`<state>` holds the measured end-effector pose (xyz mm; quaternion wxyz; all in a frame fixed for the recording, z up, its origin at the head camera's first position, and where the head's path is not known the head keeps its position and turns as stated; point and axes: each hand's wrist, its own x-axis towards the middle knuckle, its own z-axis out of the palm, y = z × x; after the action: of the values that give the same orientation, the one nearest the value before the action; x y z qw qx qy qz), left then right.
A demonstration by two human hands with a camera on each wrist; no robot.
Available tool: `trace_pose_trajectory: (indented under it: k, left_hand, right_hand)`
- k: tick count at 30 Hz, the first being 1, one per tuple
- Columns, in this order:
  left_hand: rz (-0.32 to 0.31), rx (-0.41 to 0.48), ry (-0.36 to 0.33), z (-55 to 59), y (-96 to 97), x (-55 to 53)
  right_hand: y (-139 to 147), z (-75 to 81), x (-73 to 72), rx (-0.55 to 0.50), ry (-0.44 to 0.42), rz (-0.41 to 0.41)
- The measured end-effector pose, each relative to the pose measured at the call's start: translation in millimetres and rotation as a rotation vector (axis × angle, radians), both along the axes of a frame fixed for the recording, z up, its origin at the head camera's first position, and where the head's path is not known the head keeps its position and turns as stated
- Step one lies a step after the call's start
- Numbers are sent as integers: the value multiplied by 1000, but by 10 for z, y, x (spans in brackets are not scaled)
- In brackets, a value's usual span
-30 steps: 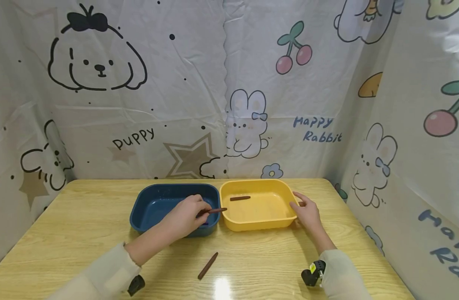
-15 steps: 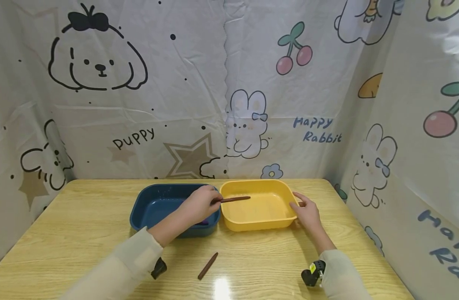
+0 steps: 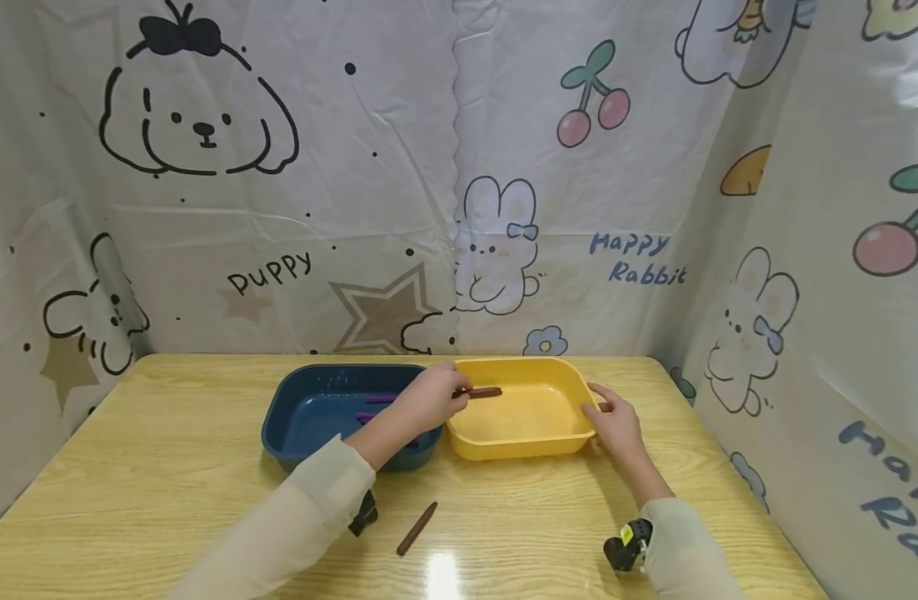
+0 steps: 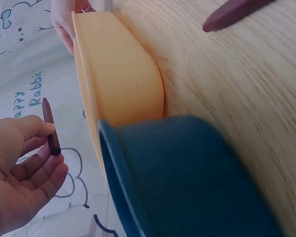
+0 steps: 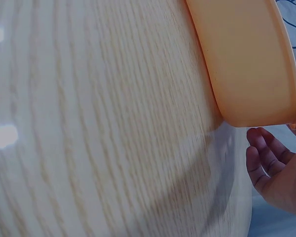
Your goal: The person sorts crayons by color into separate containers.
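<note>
My left hand (image 3: pixel 429 397) pinches a brown crayon (image 4: pixel 50 127) between thumb and fingers, over the side where the two tubs meet. In the head view the held crayon overlaps a brown crayon (image 3: pixel 491 392) lying in the yellow tub (image 3: pixel 522 450). My right hand (image 3: pixel 616 427) grips that tub's right rim, its thumb over the edge and the other fingers outside. Purple crayons (image 3: pixel 382 399) lie in the blue tub (image 3: pixel 301 417), partly hidden behind my left hand and forearm.
Another brown crayon (image 3: pixel 417 528) lies on the wooden table (image 3: pixel 519 525) in front of the tubs. The blue and yellow tubs stand side by side near the back edge. A printed curtain (image 3: pixel 384 192) hangs behind and at both sides.
My left hand has moved right and away from me with the brown crayon, from above the blue tub to the yellow tub's left edge. My right hand stays on the rim.
</note>
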<state>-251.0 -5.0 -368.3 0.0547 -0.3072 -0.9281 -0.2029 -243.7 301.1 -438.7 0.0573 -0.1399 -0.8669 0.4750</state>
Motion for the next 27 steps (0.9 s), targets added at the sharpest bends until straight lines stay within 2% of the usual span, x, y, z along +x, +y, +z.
trace_pose_trajectory:
  k: [9,14,21,27]
  left_hand:
    - [52,-42,-85,-83,251,-116]
    - [68,-43,-91,-158,300,-190]
    - [114,-27,-145,-188,329,-241]
    - [104,-29,-121,-241,392,-268]
  right_hand:
    - [12,-3,-6,22,7,-2]
    - [10,-2,3,35,8,10]
    - [1,4,1,24,7,3]
    - [4,-5,-5,14,11,2]
